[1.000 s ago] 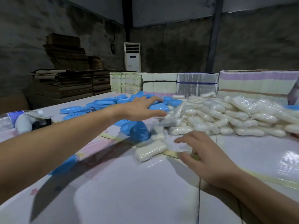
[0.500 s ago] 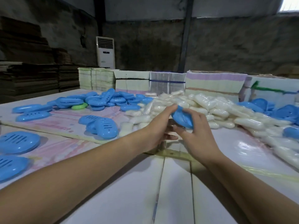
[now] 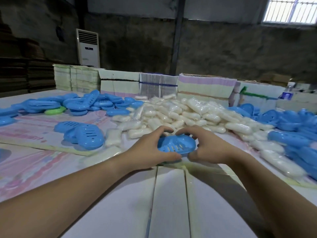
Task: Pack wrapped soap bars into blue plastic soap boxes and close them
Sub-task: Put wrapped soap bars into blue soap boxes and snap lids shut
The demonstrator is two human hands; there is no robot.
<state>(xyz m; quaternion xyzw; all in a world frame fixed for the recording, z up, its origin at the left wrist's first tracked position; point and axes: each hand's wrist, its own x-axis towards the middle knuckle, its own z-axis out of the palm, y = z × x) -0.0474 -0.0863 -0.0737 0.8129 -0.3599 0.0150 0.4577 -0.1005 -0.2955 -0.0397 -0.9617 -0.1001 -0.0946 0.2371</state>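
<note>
Both hands hold one blue plastic soap box (image 3: 176,145) low over the table's middle, its slotted face turned up. My left hand (image 3: 151,150) grips its left end, thumb at the near edge and fingers curled over the far rim. My right hand (image 3: 207,148) grips its right end the same way. I cannot tell whether a soap bar is inside. Just beyond lies a big heap of white wrapped soap bars (image 3: 180,114). Two more blue soap boxes (image 3: 82,133) rest to the left.
Piles of blue box parts lie at the far left (image 3: 89,103) and along the right (image 3: 295,127); one green piece (image 3: 54,111) is among them. Stacks of flat cartons (image 3: 204,88) line the table's back edge. A water bottle (image 3: 287,93) stands far right.
The blue soap box has come down from chest height to just over the table and now lies flat with a hand at each end. The view has swung further right.
</note>
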